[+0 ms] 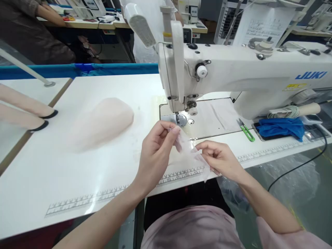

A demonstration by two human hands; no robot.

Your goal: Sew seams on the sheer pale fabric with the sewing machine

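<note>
I see left hand (157,150) and right hand (220,159) at lower centre, fingers of both pinched on sheer strip (188,149). Strip's long axis slants down-right between them. Presser foot (177,119) just beyond, nearer left hand. Pale fabric pile (103,122) farther left on table (77,173).

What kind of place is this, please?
Probably a garment sewing workshop: an industrial sewing machine on the white table, the left hand and right hand holding a sheer fabric piece, more machines behind.

Left hand (155,152) and right hand (220,159) close together, fingertips pinched, forearms angled inward.
</note>
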